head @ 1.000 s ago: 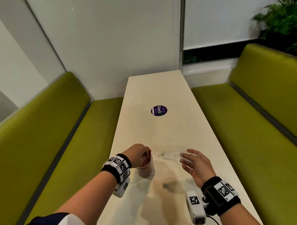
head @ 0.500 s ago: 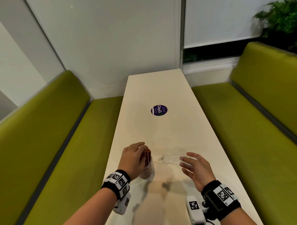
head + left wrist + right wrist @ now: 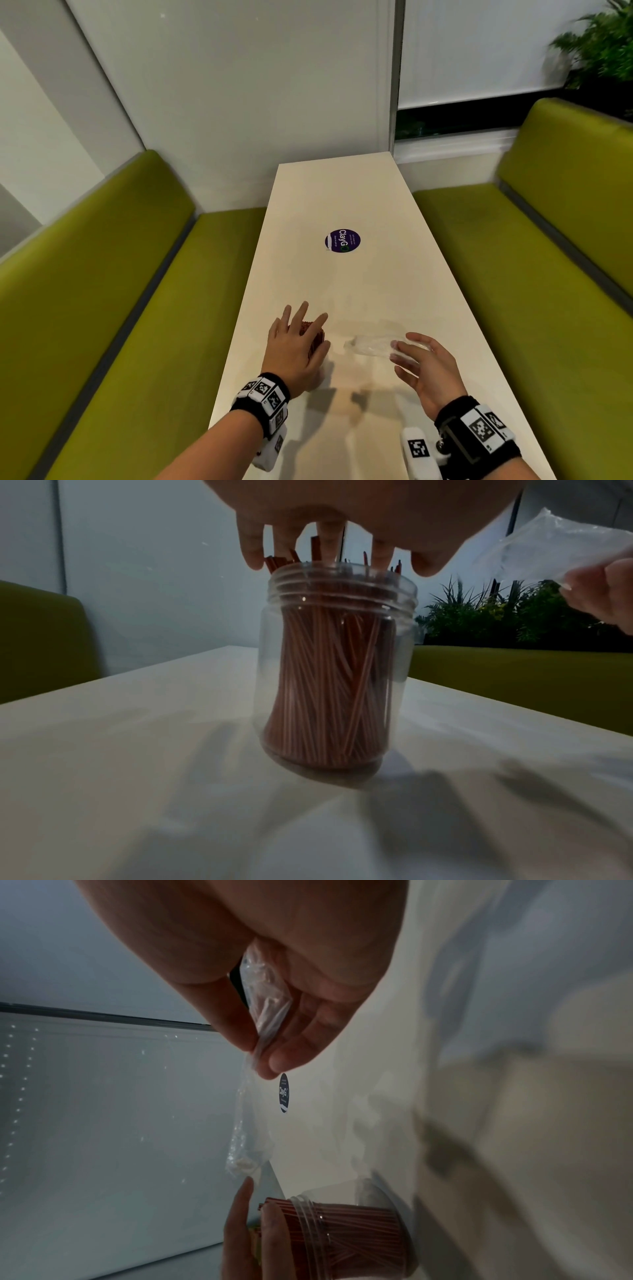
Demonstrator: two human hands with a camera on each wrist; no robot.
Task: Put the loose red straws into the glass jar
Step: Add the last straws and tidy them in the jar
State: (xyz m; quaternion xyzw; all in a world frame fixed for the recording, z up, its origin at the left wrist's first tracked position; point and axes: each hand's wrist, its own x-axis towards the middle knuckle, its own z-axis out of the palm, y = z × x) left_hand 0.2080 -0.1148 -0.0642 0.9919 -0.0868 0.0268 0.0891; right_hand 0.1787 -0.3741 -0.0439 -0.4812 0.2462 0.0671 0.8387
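Observation:
A clear glass jar point(image 3: 337, 669) stands upright on the white table point(image 3: 359, 212), packed with red straws point(image 3: 329, 691) whose tips poke above the rim. My left hand point(image 3: 294, 342) lies flat over the jar's mouth with straight, spread fingers point(image 3: 251, 549) on the straw tops point(image 3: 313, 334). To the right, above the table, my right hand point(image 3: 419, 363) pinches a crumpled clear plastic bag point(image 3: 371, 344) between thumb and fingers point(image 3: 291, 1053). The same bag point(image 3: 251, 1139) hangs down empty in the right wrist view, near the jar point(image 3: 359, 1240).
A round purple sticker point(image 3: 343, 241) lies on the table further out. Green padded benches point(image 3: 113, 308) run along both long sides of the table. A white wall closes the far end, and a plant point(image 3: 603, 51) stands at the back right.
My left hand has opened from a curled grip at the jar's mouth to flat, spread fingers over the straw tops. The right hand has stayed in place with the bag.

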